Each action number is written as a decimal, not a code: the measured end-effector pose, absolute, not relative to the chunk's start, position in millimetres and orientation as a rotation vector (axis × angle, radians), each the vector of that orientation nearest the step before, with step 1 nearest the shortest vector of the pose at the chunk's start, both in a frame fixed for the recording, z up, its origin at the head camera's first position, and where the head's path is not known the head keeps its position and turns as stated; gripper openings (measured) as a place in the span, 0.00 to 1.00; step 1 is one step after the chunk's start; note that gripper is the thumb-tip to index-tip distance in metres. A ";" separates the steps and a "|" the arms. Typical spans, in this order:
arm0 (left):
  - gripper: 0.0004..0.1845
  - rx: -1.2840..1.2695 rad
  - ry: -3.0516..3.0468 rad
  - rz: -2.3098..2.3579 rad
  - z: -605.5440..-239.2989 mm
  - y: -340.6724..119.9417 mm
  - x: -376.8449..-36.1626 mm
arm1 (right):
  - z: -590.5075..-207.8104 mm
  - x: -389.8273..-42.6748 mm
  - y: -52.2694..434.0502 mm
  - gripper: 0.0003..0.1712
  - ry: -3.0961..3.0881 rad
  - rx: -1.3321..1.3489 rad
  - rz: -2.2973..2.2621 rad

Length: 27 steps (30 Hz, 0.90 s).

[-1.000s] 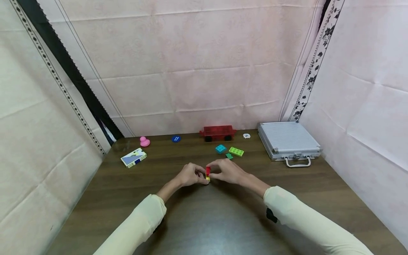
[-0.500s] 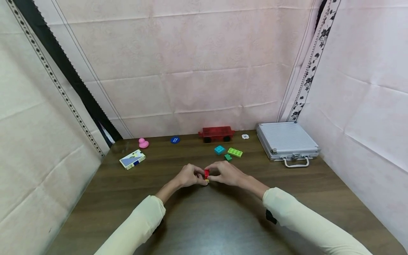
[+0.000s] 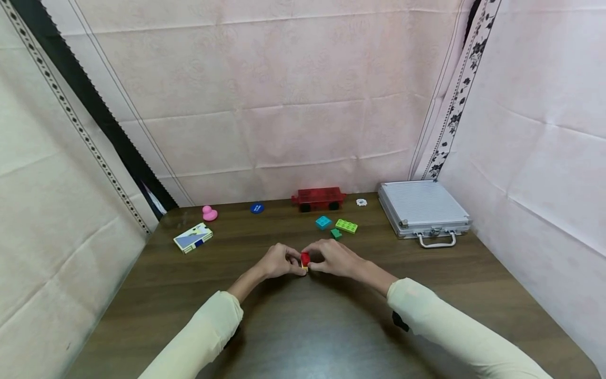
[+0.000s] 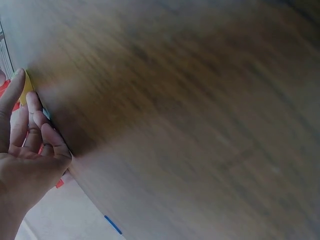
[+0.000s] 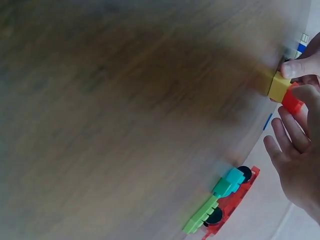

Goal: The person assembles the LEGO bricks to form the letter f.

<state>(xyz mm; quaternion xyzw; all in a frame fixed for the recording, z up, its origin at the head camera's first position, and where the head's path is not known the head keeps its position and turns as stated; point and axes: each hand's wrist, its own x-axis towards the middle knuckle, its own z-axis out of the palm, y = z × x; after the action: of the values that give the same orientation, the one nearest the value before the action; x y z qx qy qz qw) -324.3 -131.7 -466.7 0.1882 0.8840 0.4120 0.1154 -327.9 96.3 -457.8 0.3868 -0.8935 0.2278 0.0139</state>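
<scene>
At the far left of the wooden table (image 3: 156, 295) lies a card box (image 3: 192, 237), with a pink duck (image 3: 209, 213) and a blue disc (image 3: 256, 208) behind it along the back edge. Nearer the middle, the left hand (image 3: 279, 261) curls its fingers in and pinches the yellow brick (image 5: 278, 86) from the left. That brick sits under the red brick (image 3: 305, 258), the pair standing as a short upright stack between both hands, low over the table. The right hand (image 3: 333, 258) meets it from the right, thumb and forefinger seemingly closed on the red brick, though the wrist view is blurred. Both hands are equally near, forearms angled inward. Beyond lie a teal brick (image 3: 323, 222), a green plate (image 3: 346, 226), a red wagon (image 3: 317, 198) and, far right, a metal case (image 3: 423, 208)
</scene>
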 end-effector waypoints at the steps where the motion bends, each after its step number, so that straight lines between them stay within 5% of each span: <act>1: 0.14 0.553 2.588 1.207 -466.6 -131.9 -324.4 | -458.4 -328.2 96.2 0.20 -2.783 1.202 0.722; 27: 0.09 0.626 2.620 1.179 -465.9 -131.0 -324.6 | -470.1 -334.5 91.2 0.18 -2.673 1.203 1.033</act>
<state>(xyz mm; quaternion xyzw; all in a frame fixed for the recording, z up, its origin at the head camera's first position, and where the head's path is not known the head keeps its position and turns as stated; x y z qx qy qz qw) -324.6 -131.0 -465.9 0.2120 0.8865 0.3989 0.1003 -334.5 91.2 -470.1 0.3870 -0.8600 0.3323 0.0169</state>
